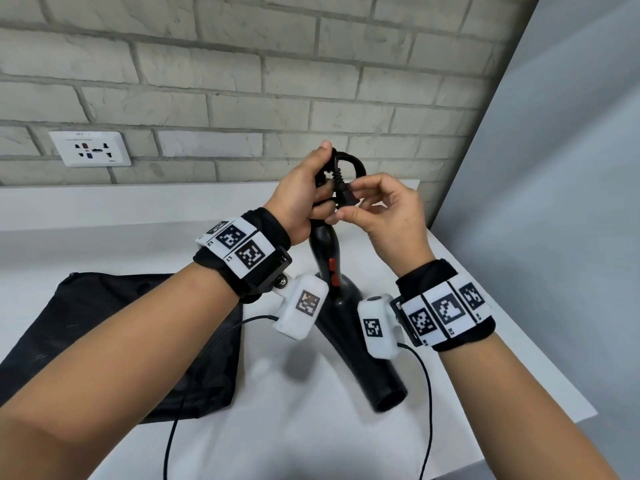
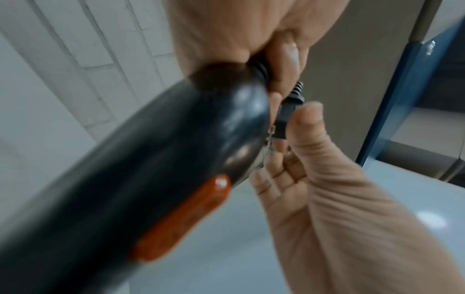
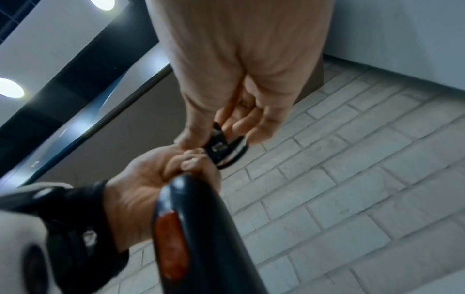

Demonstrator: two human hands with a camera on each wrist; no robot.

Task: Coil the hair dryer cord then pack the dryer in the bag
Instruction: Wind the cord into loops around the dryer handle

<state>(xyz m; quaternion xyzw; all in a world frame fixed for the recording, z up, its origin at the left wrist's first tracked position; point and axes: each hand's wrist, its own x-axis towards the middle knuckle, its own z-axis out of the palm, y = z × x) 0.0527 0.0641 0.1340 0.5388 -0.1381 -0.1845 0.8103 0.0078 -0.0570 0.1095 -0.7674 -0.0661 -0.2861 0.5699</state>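
Hair dryer [image 1: 349, 327] hanging below left hand [image 1: 304, 195]

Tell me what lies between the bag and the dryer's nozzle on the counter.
Head view: bare white counter between the bag and the nozzle, crossed only by a thin black wrist-camera cable near the bag's edge.

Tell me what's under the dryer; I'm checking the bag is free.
Under the dryer only bare table shows; the bag lies apart, left. Wrist cameras hide part.
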